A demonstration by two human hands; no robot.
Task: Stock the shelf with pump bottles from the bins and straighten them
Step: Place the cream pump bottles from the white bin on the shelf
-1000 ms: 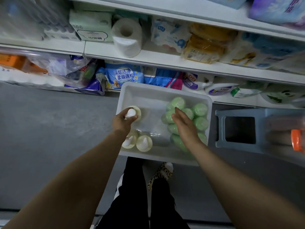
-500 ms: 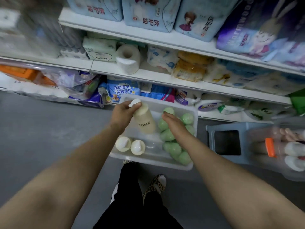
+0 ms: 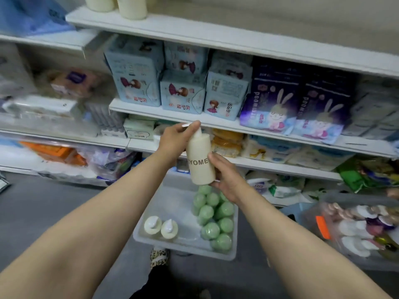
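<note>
A cream pump bottle (image 3: 199,162) with dark lettering is held upright in front of the shelves. My left hand (image 3: 176,137) grips its white pump top. My right hand (image 3: 225,178) cups its lower side and base. Below on the floor stands a white bin (image 3: 172,208) holding two more cream pump bottles (image 3: 160,227) at its front left and several green bottles (image 3: 213,216) on its right. On the top shelf (image 3: 194,35) at the upper left stand two cream bottles (image 3: 121,5), only their bases showing.
Blue and purple packs (image 3: 216,89) fill the shelf under the top one; tissue and bagged goods sit lower. A clear bin (image 3: 362,229) of assorted bottles stands at the right on a blue stool. My leopard-print shoe (image 3: 158,256) is beneath the white bin.
The cream bottle has risen out of the bin to chest height. My right hand left the green bottles and took the bottle's base. The view tilted up to show higher shelves.
</note>
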